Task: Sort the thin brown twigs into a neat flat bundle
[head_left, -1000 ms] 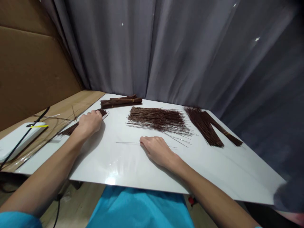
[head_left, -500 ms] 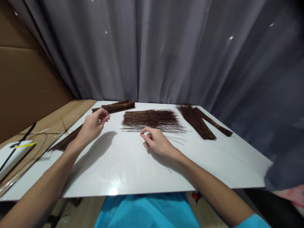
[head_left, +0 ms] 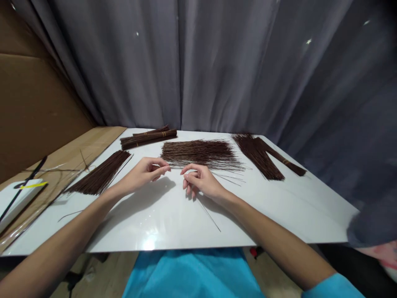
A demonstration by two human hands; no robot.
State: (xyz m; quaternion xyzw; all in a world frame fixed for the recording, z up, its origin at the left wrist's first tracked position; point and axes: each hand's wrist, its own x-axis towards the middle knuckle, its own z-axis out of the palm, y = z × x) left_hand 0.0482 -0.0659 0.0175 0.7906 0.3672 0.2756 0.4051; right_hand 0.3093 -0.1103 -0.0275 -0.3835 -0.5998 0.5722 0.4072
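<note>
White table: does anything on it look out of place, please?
Yes, slightly. A few thin sticks splay askew from the near right side of the middle pile, whose other sticks lie mostly side by side.

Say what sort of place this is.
Probably a handwork station: a white table bearing loose and bundled brown sticks, a grey curtain behind it, and a cardboard panel at the left.

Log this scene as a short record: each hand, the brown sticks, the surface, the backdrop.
Left hand: fingers curled, grip unclear
Right hand: beside the left hand, thin stick slanting out below it, grip unclear
Middle: spread pile
Left: fanned pile
Far left: tied bundles
Right: slanting pile, tied bundle
Surface: white table
Backdrop: grey curtain
</note>
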